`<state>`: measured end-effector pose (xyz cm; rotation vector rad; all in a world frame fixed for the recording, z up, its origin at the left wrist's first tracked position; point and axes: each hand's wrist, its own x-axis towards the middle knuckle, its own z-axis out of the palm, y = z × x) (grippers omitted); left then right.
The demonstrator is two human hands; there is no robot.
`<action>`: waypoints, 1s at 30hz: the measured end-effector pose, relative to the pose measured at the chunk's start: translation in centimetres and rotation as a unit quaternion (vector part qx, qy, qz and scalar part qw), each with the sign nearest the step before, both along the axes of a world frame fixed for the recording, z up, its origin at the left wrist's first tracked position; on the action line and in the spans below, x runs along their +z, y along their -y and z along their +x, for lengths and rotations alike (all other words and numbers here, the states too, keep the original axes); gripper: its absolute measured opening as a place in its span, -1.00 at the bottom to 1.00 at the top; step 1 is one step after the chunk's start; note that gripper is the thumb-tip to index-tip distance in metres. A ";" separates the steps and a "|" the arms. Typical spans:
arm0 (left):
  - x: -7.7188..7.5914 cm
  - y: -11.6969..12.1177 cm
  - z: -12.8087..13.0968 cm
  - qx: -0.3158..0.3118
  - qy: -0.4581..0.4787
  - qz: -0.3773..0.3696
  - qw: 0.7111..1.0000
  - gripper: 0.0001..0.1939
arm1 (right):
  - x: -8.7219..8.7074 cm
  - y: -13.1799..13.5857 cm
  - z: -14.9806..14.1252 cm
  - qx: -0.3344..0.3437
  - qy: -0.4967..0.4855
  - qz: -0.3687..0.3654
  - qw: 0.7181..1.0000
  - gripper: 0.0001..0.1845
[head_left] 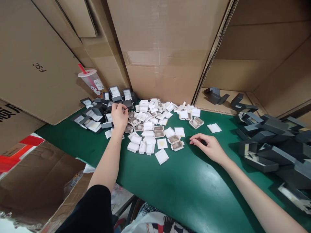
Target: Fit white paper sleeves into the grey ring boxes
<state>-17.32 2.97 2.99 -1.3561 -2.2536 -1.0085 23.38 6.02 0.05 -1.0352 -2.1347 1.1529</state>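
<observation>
My left hand (pixel 119 116) reaches to the near side of a pile of small black hinged boxes with white inserts (pixel 93 115). Its fingers are curled, with a bit of dark box (pixel 123 110) showing between thumb and fingertips. Right of it spreads a heap of small white inserts (pixel 148 129), some turned to show a grey hollowed side. My right hand (pixel 210 147) hovers low over or rests on the green table (pixel 155 184), fingers loosely bent, thumb apart, nothing in them. Near it lie a grey-sided insert (pixel 177 145) and a square white pad (pixel 214 128).
Many open black boxes (pixel 274 139) are piled at the right, some inside an open carton (pixel 262 71). Tall cardboard (pixel 167 48) walls the back. A plastic cup with a red straw (pixel 91 81) stands behind the left pile. Another open carton (pixel 36 181) is below left.
</observation>
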 end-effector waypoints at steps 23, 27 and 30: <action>-0.5 -0.3 3.9 -0.241 0.131 -0.227 0.934 -0.28 | 0.0 0.0 -0.2 0.001 0.006 -0.001 1.000 -0.68; 0.0 0.0 4.5 -0.263 0.157 -0.213 0.928 -0.31 | 0.0 0.0 -0.1 -0.001 0.009 0.006 1.000 -0.66; 0.4 0.2 5.0 -0.281 0.183 -0.193 0.922 -0.32 | 0.0 0.0 0.0 0.000 0.013 0.009 1.000 -0.66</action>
